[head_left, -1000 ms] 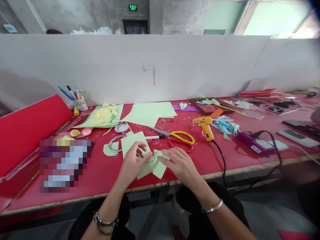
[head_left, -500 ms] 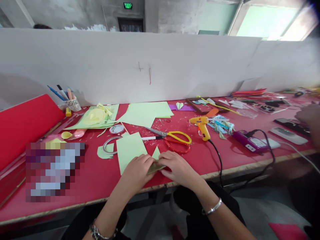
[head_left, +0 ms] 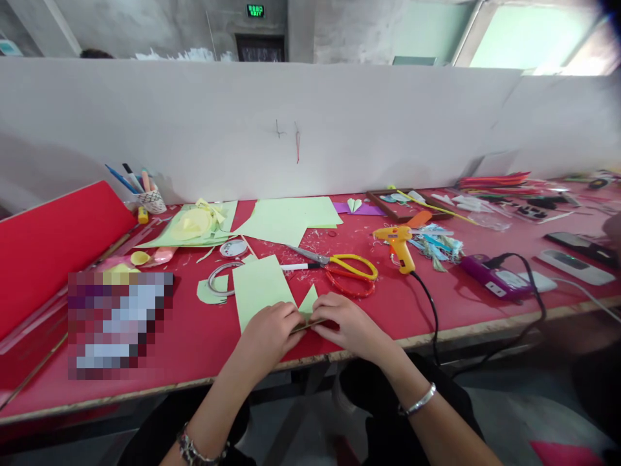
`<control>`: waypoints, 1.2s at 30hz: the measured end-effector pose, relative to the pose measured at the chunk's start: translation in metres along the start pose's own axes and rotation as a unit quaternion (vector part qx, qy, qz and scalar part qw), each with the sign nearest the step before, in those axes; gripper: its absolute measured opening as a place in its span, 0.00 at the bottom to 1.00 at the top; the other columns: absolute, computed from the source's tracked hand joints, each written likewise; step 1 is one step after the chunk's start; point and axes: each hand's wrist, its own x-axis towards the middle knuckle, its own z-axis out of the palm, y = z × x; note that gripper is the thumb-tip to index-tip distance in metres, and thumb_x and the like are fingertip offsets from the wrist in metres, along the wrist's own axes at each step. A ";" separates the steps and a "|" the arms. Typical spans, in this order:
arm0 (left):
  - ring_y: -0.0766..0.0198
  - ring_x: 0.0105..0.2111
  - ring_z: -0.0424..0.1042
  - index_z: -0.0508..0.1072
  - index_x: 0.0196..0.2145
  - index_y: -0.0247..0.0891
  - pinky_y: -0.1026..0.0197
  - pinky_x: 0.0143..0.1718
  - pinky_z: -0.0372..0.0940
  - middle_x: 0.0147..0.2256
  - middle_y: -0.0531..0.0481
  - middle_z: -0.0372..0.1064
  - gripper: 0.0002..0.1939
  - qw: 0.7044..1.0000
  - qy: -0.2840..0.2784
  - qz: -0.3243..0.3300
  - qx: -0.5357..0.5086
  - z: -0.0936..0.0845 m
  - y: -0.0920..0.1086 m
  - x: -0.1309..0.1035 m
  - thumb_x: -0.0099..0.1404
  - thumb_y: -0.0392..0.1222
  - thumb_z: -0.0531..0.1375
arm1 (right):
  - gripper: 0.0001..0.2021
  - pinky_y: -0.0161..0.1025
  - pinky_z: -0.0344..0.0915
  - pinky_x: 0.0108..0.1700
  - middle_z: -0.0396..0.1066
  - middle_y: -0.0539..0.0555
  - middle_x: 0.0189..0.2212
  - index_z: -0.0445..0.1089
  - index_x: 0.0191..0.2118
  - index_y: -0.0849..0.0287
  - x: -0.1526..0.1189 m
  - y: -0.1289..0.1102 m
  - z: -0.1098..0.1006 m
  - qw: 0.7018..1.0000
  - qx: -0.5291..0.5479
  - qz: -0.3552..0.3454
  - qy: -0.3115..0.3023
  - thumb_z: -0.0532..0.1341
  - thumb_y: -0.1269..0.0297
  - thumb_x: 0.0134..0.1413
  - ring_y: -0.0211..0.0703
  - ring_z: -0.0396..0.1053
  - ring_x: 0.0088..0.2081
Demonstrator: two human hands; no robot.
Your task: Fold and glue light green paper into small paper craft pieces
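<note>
Between my two hands is a small piece of light green folded paper [head_left: 309,301], its pointed tip rising behind the fingers and a thin edge facing me. My left hand [head_left: 272,331] pinches its left side, and my right hand [head_left: 345,321] pinches the right side. My fingers cover most of the fold. A light green paper sheet [head_left: 262,288] lies flat beside my left hand, partly under it. Just beyond my hands are scissors [head_left: 352,265] with yellow and red handles and a white marker [head_left: 294,266] with a black end.
Farther right lie a yellow glue gun [head_left: 400,248], blue tassels [head_left: 436,244] and a purple power box [head_left: 495,277] with cables. More green sheets [head_left: 286,217], a tape roll [head_left: 213,278] and a pen cup [head_left: 151,199] are on the red table [head_left: 204,349]. A white partition [head_left: 194,129] stands behind.
The folded paper has tilted, so it now shows more of its thin edge. Both hands keep their pinch close together. The view has shifted slightly; a co-worker's hand at right has moved mostly out of sight.
</note>
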 end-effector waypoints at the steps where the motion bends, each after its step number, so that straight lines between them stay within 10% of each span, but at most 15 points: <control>1: 0.62 0.32 0.65 0.68 0.31 0.36 0.62 0.30 0.59 0.31 0.48 0.65 0.07 1.000 0.003 -0.003 -0.007 0.001 -0.001 -0.001 0.62 0.37 0.51 | 0.04 0.34 0.61 0.37 0.67 0.53 0.29 0.69 0.31 0.61 0.000 0.000 0.001 1.000 0.009 0.007 0.004 0.57 0.71 0.52 0.38 0.63 0.34; 23: 0.63 0.35 0.66 0.64 0.44 0.39 0.63 0.34 0.61 0.39 0.47 0.63 0.12 0.982 0.026 -0.097 -0.162 0.006 -0.013 -0.008 0.62 0.36 0.48 | 0.09 0.34 0.59 0.32 0.61 0.50 0.25 0.60 0.21 0.60 0.012 -0.005 0.011 0.994 -0.009 0.098 0.057 0.60 0.71 0.48 0.38 0.61 0.30; 36: 0.62 0.31 0.68 0.67 0.38 0.40 0.63 0.28 0.57 0.37 0.49 0.67 0.10 0.983 0.027 -0.163 -0.073 0.006 -0.007 -0.002 0.62 0.45 0.51 | 0.09 0.33 0.56 0.29 0.59 0.49 0.24 0.60 0.21 0.61 0.016 -0.009 0.010 0.988 0.024 0.146 0.054 0.61 0.71 0.46 0.37 0.60 0.28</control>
